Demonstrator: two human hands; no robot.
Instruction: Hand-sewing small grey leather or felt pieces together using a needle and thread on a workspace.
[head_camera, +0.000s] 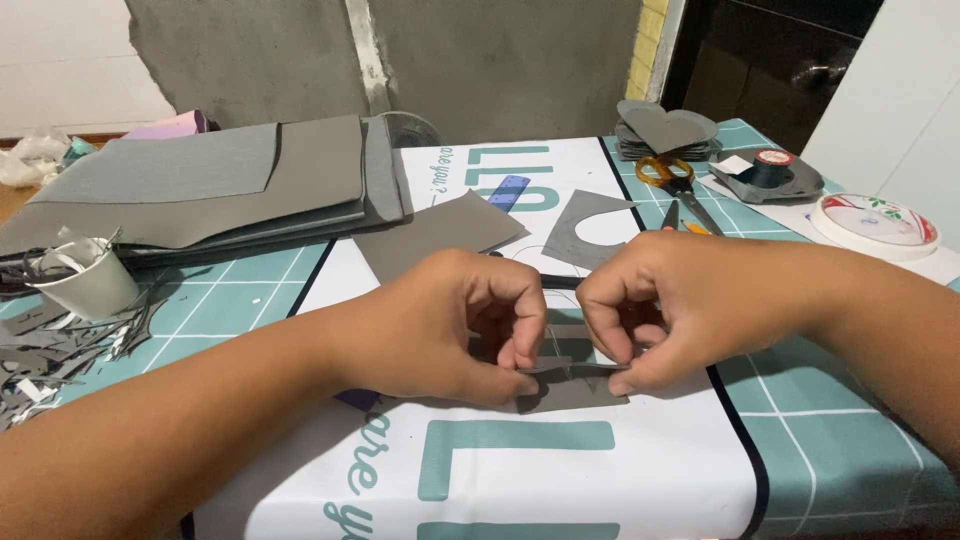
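Both hands, head view. Left hand (455, 325): fingers curled, thumb and forefinger pinching the near-left end of a small grey strip (572, 368). Right hand (640, 310): likewise curled, pinching the strip's right end. Strip lies over a small grey card piece (575, 392), which rests on the white printed sheet (560, 470) covering the middle of the worktop (830, 440).

Handling note, as judgement: the strip looks thin and easily creased; an even pinch at both ends, kept low against the card piece, would serve best, with the two edges aligned before any pressing.

Surroundings: paper cup (92, 285) with grey offcuts (50, 350) at far left; stack of grey sheets (210, 185) behind; loose grey sheet (440, 232) and a piece with a curved cut-out (585, 230) beyond the hands; orange-handled scissors (675, 185); grey heart shapes (665, 128); tape roll (770, 168); round white lid (875, 225) at right.

Not determinable: middle of the strip, partly behind the fingers; whether it is folded, glued or loose; a dark object under the left wrist; both forearms cut off by the frame.
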